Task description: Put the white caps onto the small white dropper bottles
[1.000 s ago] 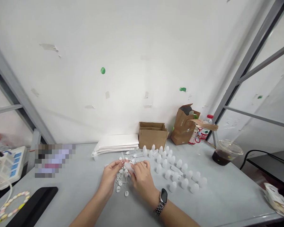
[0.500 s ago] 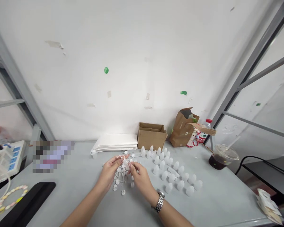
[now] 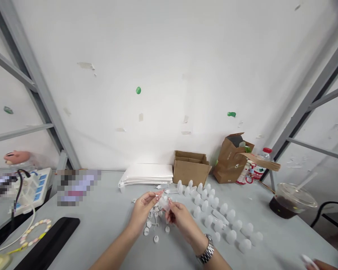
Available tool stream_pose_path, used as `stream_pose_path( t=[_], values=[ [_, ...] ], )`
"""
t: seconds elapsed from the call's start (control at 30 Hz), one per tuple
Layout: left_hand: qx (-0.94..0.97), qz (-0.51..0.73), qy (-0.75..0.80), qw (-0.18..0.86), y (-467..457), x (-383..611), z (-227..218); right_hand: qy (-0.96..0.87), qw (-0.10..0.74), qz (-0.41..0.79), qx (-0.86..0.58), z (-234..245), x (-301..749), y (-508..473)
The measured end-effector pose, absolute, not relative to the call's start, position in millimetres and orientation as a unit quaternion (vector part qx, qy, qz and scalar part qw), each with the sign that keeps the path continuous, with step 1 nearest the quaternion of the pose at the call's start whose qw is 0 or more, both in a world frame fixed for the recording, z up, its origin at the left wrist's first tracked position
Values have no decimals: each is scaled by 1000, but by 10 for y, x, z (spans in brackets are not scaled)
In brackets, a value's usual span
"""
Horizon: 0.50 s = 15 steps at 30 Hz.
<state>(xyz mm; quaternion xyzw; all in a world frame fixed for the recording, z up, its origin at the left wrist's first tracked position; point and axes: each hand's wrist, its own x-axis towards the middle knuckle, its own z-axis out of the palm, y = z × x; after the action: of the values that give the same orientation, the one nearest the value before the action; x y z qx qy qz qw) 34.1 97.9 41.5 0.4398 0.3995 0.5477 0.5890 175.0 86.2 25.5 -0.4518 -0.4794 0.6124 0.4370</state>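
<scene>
My left hand (image 3: 143, 212) and my right hand (image 3: 180, 220) meet above the table, pinching a small translucent white plastic bottle (image 3: 163, 203) between their fingertips. Right below them lies a tangled heap of white plastic caps and runners (image 3: 154, 222). To the right stand many similar bottles in loose rows (image 3: 214, 213), close to my right hand. A metal-link wristwatch (image 3: 207, 250) sits on my right wrist.
A stack of white sheets (image 3: 146, 174) and a cardboard box (image 3: 191, 167) stand at the back. Beyond them are a brown paper bag (image 3: 231, 163) and a lidded drink cup (image 3: 291, 202). A power strip (image 3: 30, 191) and black pad (image 3: 47, 243) lie left. Another person's hand (image 3: 319, 265) shows bottom right.
The whole scene has shifted right and down as my head turned. Both hands stay over the heap with the bottle between them. Another person's hand has appeared at the bottom right corner.
</scene>
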Motion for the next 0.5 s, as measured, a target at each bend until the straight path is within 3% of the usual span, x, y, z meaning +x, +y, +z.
stream_pose_path(
  t=[0.3, 0.5],
  values=[
    [433, 554, 401, 587, 971, 312, 442, -529, 452, 541, -472, 358, 1739, 812],
    [438, 535, 379, 615, 986, 243, 445, -465, 401, 685, -392, 349, 1708, 752]
  ],
)
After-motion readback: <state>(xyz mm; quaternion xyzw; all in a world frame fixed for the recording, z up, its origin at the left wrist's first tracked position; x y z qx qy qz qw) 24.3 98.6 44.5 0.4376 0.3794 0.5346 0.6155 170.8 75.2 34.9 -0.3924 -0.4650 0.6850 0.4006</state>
